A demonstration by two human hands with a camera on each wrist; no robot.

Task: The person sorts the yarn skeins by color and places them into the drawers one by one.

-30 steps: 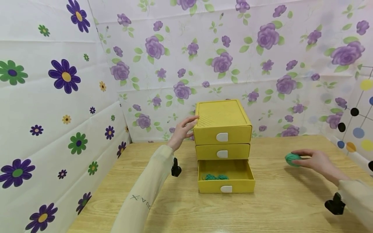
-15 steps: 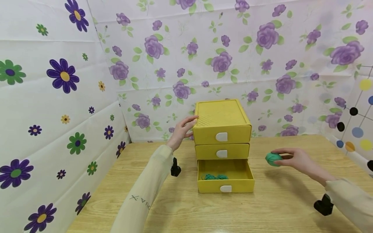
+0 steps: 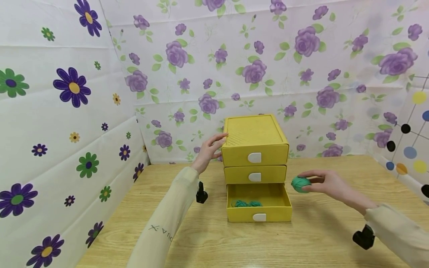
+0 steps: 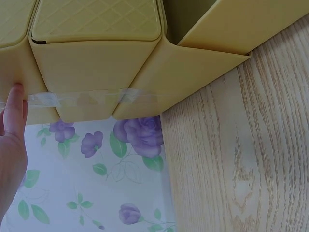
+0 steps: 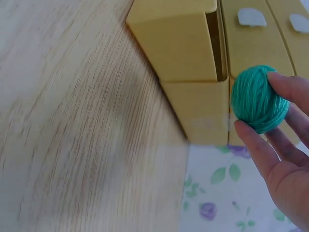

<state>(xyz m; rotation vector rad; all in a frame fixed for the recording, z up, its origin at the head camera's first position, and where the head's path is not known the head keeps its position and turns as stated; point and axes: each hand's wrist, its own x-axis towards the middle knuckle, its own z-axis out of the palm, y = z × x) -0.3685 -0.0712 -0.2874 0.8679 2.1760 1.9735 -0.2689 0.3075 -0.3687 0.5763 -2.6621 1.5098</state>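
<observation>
A yellow three-drawer cabinet [image 3: 254, 130] stands on the table, its bottom drawer [image 3: 259, 214] pulled out. Inside that drawer lie two green yarn balls [image 3: 248, 204], partly hidden by its front. My left hand [image 3: 208, 152] rests against the cabinet's upper left side; in the left wrist view its extended finger [image 4: 17, 111] touches the yellow wall. Off to the cabinet's right, my right hand [image 3: 330, 184] pinches a green yarn ball [image 5: 259, 99] between thumb and fingers, held above the table near the open drawer.
The wooden table [image 3: 214, 245] extends around the cabinet. Behind it hangs a wall cloth with purple roses [image 3: 254, 71], and a flowered cloth [image 3: 73, 123] covers the left side. Both upper drawers [image 3: 254, 174] are closed, with white pull tabs.
My right hand has moved left with the yarn ball, from the right part of the table to beside the open drawer. The left hand stays against the cabinet.
</observation>
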